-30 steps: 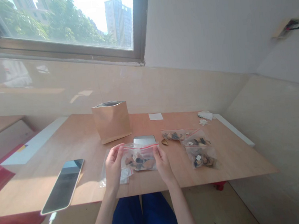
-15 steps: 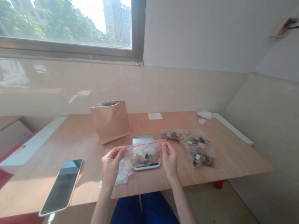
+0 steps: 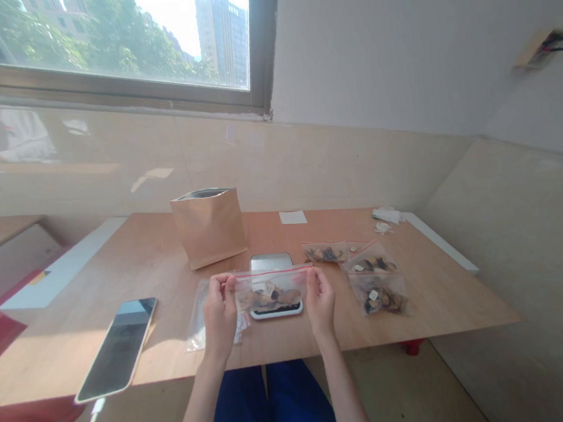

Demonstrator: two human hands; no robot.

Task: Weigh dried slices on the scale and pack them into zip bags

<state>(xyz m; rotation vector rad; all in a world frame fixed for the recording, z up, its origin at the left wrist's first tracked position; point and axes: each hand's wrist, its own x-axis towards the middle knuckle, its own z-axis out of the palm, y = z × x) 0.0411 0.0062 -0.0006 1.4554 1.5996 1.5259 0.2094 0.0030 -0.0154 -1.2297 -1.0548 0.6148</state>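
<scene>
The left hand [image 3: 219, 315] and the right hand [image 3: 320, 301] were both closed, gripping the filled zip bag [image 3: 270, 295] near its upper corners, over the small scale [image 3: 271, 262] on the surface [image 3: 176, 356]. The red strip [image 3: 272, 272] was quite straight. To hold it well, both pinches should have been firm and level, with the dried pieces [image 3: 285, 296] below the closure.

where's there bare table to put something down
Bare wood shows between the phone and the paper bag, and between the filled bags and the right-hand white strip. It's crowded around the scale: left hand, right hand, held bag, loose plastic bags.
</scene>
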